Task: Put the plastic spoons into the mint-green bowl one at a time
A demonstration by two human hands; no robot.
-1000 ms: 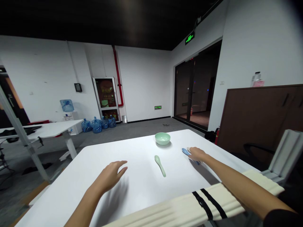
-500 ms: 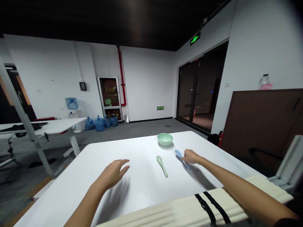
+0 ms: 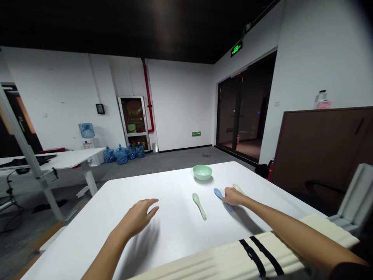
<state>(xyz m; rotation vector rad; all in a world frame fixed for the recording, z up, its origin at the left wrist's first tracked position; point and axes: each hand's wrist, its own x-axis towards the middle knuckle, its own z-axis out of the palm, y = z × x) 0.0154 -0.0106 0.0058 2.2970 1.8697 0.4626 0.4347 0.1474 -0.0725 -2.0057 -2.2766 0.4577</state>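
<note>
The bowl (image 3: 202, 172) and one spoon (image 3: 199, 206) are pale green, another spoon (image 3: 218, 193) blue, the cream pad (image 3: 204, 262) black-striped

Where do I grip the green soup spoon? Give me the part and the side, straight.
Best grip the pale green soup spoon by its slim handle, coming from the near side with the left hand. The handle's end points toward you, and the wider bowl points away, with the spoon lying on the white table.
</note>
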